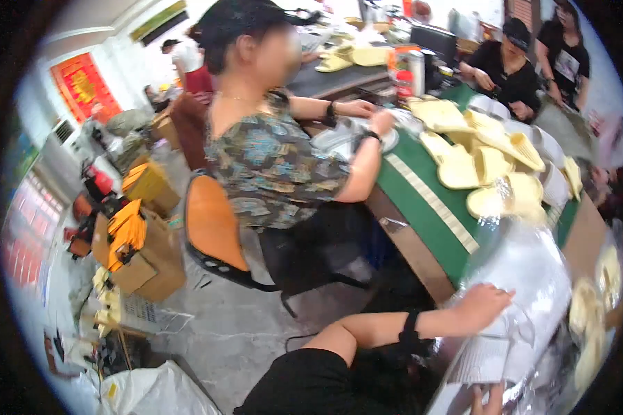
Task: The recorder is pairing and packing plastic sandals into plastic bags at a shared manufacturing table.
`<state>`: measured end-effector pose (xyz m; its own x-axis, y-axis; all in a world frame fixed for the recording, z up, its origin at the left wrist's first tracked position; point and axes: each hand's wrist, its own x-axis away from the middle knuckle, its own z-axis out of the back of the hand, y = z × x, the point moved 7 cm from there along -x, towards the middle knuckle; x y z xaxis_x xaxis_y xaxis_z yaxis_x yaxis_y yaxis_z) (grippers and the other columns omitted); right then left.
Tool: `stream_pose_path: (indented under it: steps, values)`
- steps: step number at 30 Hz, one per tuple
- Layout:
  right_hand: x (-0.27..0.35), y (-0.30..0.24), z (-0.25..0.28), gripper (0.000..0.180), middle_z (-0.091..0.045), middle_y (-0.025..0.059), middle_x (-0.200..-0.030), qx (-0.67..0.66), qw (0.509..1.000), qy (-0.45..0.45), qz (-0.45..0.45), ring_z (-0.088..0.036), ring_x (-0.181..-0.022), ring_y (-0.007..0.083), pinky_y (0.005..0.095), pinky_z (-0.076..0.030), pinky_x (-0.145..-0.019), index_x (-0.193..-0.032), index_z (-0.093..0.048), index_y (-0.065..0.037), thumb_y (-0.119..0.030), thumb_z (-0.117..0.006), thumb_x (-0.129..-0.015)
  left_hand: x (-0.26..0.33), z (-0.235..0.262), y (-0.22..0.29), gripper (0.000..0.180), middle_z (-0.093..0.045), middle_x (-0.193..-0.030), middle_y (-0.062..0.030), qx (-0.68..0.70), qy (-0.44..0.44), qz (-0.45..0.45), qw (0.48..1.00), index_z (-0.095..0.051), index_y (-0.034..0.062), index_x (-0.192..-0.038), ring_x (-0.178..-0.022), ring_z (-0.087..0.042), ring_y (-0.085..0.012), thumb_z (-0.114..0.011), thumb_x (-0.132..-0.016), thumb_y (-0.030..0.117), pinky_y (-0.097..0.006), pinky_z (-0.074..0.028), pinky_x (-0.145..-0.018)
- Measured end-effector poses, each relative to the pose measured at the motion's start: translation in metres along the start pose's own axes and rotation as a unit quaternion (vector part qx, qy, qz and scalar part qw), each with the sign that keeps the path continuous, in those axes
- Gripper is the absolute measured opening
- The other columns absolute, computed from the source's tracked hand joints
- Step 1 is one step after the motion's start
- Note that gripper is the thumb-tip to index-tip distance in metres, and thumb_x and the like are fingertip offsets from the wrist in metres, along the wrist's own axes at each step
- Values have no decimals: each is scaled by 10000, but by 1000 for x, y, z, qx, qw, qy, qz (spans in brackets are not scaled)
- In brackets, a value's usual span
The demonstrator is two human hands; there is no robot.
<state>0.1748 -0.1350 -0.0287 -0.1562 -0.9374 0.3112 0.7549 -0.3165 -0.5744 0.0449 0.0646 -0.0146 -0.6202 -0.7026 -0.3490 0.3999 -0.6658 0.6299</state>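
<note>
In front of me, at the lower right, lies a shiny clear plastic bag (533,270), puffed up and creased. My left hand (483,310), with a black band at its wrist, reaches across from the left and has its fingers curled on the plastic. A pale grey slipper (481,356) with a ribbed surface lies below that hand, close to the plastic; whether it is inside is hard to tell. At the bottom edge, only some fingers of my right hand (489,401) show, gripping the slipper's near end. The rest of that hand is cut off.
A pile of cream-yellow slippers (474,166) covers the far part of the green-topped table (422,221). On my left a co-worker (277,166) handles a grey slipper (339,138). An orange chair (214,221) and cartons (145,256) stand left. More yellow slippers (588,318) lie right.
</note>
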Motion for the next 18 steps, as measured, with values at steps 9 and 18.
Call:
stream_pose_path:
  steps: [9,18]
  values:
    - [-20,-46,4,350,-520,225,-1133,71,984,109,119,-470,-1082,433,466,-397,-930,-1041,-589,35,-160,-709,-776,38,-27,50,457,-479,-1374,-128,-98,0,-156,983,-508,227,-1327,-1252,-440,-409,-515,-870,240,-574,-286,-1039]
    - [-26,-7,5,335,-518,246,-1126,26,975,217,25,-482,-1034,446,500,-390,-905,-1043,-587,35,-207,-658,-823,60,-29,86,489,-389,-1450,-83,-22,-50,-227,972,-518,272,-1321,-1309,-353,-427,-603,-842,219,-673,-199,-1039]
